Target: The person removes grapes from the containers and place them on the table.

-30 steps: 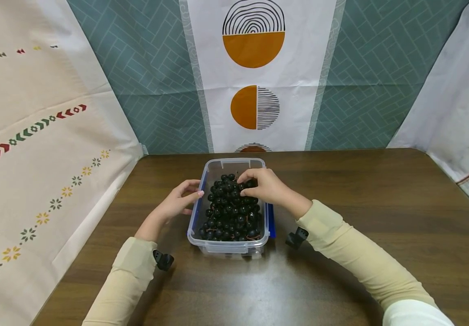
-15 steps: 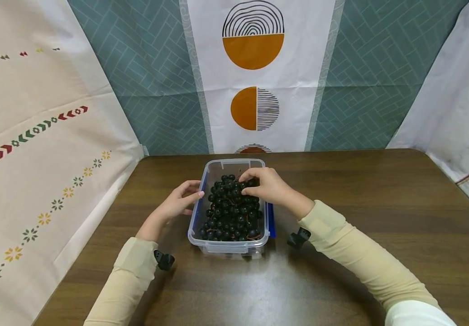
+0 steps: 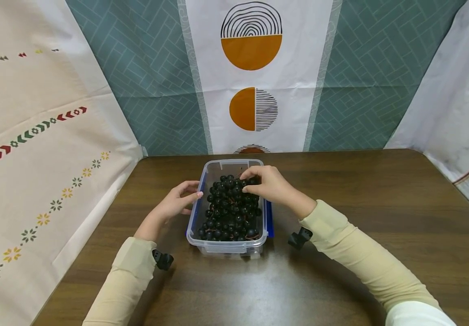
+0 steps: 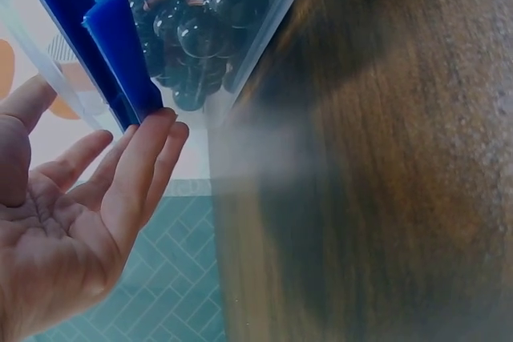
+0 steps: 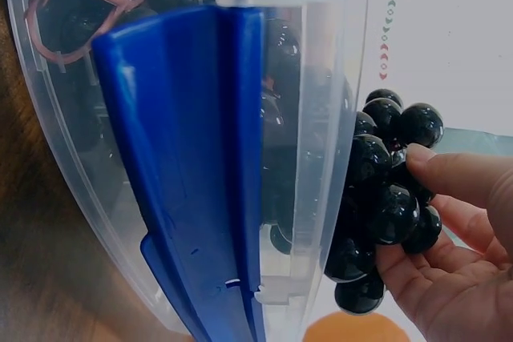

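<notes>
A clear plastic box point(image 3: 227, 246) with blue side latches stands on the brown table, filled with dark grapes point(image 3: 228, 213). My right hand point(image 3: 264, 184) reaches over the far right of the box and grips a bunch of grapes point(image 5: 383, 190) with curled fingers. The blue latch point(image 5: 196, 158) and the clear wall fill the right wrist view. My left hand point(image 3: 179, 199) rests against the left side of the box, fingers straight, with the fingertips point(image 4: 160, 130) touching the left blue latch point(image 4: 100, 38).
The wooden table point(image 3: 361, 213) stretches bare to the right and toward me. Patterned cloth hangs behind and on both sides. Small black wrist cameras point(image 3: 163, 260) sit under my cuffs.
Almost nothing has moved. My right hand has lifted slightly with the grapes; the left hand stays on the box's side.
</notes>
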Tool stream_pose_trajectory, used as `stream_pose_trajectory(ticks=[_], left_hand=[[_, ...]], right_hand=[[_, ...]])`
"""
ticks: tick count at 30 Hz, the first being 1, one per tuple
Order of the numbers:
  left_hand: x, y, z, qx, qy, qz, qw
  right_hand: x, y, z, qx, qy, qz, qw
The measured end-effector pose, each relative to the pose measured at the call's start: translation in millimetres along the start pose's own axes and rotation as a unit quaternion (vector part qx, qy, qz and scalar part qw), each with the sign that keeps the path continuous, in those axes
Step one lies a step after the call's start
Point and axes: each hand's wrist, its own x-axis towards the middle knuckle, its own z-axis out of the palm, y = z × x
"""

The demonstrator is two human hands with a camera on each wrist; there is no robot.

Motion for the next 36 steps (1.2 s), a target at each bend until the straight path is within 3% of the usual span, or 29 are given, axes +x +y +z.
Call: stream_pose_trajectory(ticks=[7, 14, 36], left_hand=[[0.6, -0.1, -2.4, 0.017, -0.007, 0.020, 0.9996], [1.4, 4.1, -3.3, 0.014, -0.008, -0.001, 0.9999], [4.9, 10.8, -10.1, 0.029, -0.015, -0.009, 0.9994]], right_hand=[[-1.7, 0.6, -2.6, -0.004, 0.007, -0.013, 1.000], [-2.7, 0.5, -5.4, 0.002, 0.013, -0.006, 1.000], [-4.2, -6.1, -20.0, 0.003, 0.032, -0.001, 0.999]])
